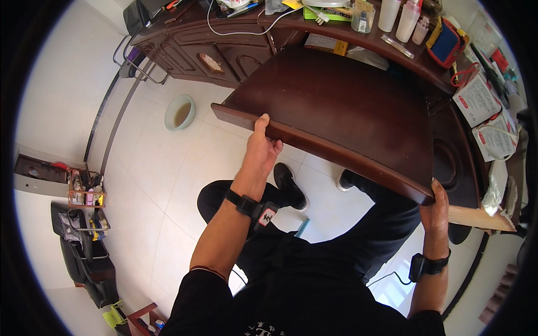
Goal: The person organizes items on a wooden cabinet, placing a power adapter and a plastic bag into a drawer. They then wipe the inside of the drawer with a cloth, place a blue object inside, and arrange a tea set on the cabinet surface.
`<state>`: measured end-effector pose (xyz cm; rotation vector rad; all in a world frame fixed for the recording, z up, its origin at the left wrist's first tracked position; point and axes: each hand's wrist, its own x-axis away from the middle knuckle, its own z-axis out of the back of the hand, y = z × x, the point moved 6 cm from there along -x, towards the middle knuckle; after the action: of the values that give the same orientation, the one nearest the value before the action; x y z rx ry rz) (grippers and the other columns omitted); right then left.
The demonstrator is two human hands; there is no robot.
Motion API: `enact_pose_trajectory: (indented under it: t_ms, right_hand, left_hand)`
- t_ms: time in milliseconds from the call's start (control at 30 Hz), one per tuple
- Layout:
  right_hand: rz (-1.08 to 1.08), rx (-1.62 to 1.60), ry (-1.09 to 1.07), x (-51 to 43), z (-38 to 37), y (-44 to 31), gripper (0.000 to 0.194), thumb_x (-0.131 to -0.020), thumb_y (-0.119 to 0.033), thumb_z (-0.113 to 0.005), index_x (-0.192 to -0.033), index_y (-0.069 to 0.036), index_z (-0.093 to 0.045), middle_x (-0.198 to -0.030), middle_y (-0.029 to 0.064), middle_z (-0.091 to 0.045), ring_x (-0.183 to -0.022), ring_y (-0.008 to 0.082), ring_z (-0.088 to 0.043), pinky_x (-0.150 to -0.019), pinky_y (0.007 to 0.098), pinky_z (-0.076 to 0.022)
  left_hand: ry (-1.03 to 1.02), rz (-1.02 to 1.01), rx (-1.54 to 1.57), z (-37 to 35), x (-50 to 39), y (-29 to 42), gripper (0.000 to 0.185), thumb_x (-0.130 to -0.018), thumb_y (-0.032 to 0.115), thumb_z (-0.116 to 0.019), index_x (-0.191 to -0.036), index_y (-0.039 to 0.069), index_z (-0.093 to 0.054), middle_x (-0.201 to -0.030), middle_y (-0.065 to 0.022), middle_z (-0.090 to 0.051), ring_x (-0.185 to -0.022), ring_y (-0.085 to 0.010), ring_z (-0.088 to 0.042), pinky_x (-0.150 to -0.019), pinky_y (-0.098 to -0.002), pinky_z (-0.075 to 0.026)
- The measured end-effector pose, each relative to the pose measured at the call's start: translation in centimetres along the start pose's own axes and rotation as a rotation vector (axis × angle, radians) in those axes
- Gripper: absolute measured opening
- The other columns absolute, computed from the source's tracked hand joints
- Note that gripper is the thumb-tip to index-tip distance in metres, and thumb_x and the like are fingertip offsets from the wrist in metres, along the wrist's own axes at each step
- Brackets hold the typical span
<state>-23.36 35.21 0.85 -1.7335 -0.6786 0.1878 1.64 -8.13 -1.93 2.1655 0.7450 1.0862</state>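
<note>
A dark brown wooden pull-out shelf (pixel 336 105) juts from the desk towards me, over my knees. My left hand (pixel 263 140) grips its front lip (pixel 311 147) left of the middle, thumb on top and fingers curled below. At the right front corner, my right hand (pixel 435 206) holds the same lip, its thumb up along the end and the other fingers mostly hidden. The shelf's back part lies beneath the desk top (pixel 286 22).
A pale bowl of brownish liquid (pixel 182 115) stands on the tiled floor at left. Bottles (pixel 407 21), a clear cup (pixel 362 19) and a white cable (pixel 235 33) are on the desk. White boxes (pixel 477 101) crowd its right side. Below the shelf are my black shoes (pixel 290 185).
</note>
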Motion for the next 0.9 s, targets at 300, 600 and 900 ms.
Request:
enact_pose_trajectory:
  t_ms: [300, 600, 900]
  right_hand:
    - [0.006, -0.016, -0.004, 0.4, 0.7, 0.1, 0.046, -0.104, -0.046, -0.069, -0.125, -0.005, -0.072, -0.118, 0.0021, -0.073, -0.117, 0.0155, -0.064, -0.108, 0.0339, -0.0442]
    - [0.002, -0.036, -0.001, 0.3, 0.6, -0.2, 0.042, -0.104, -0.043, -0.068, -0.124, -0.006, -0.072, -0.117, 0.0018, -0.073, -0.116, 0.0157, -0.064, -0.106, 0.0331, -0.0452]
    - [-0.005, 0.034, 0.038, 0.3, 0.8, 0.1, 0.048, -0.104, -0.047, -0.066, -0.127, -0.006, -0.073, -0.119, 0.0035, -0.073, -0.12, 0.0176, -0.063, -0.108, 0.0356, -0.043]
  left_hand:
    - [0.021, -0.035, 0.004, 0.2, 1.4, -0.5, 0.04, -0.1, 0.046, -0.071, -0.117, 0.01, -0.064, -0.102, -0.0016, -0.066, -0.087, -0.0109, -0.06, -0.066, -0.0241, -0.05]
    - [0.035, -0.037, 0.0, 0.1, 1.6, -0.7, 0.041, -0.099, 0.047, -0.071, -0.117, 0.01, -0.064, -0.103, -0.0025, -0.065, -0.088, -0.0113, -0.059, -0.065, -0.0239, -0.05]
    - [0.044, -0.027, 0.016, 0.5, 1.1, -1.2, 0.041, -0.099, 0.046, -0.07, -0.117, 0.009, -0.064, -0.103, -0.0015, -0.066, -0.087, -0.011, -0.06, -0.064, -0.0236, -0.049]
